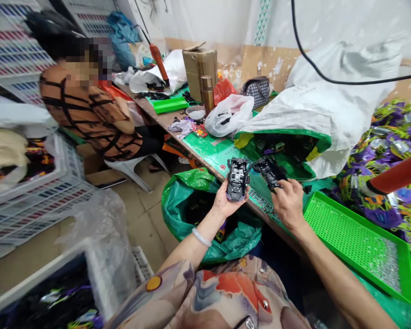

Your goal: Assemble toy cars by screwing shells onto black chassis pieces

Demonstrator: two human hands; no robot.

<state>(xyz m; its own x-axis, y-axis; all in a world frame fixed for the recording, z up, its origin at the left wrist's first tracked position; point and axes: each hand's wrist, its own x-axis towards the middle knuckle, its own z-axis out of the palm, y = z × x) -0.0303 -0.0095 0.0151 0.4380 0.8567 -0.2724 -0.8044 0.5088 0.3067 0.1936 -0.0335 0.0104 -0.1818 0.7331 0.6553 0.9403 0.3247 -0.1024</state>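
The left hand (225, 201) grips a black toy-car chassis (238, 178) by the counter's (159, 113) edge above a green sack (175, 203), while the right hand (289, 203) holds a second black chassis (269, 171) just beside it.

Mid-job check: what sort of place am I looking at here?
Likely a small assembly workshop: there is a green tray with small shiny pieces, white crates at the left, and a black plastic part in the left hand, another in the right hand.
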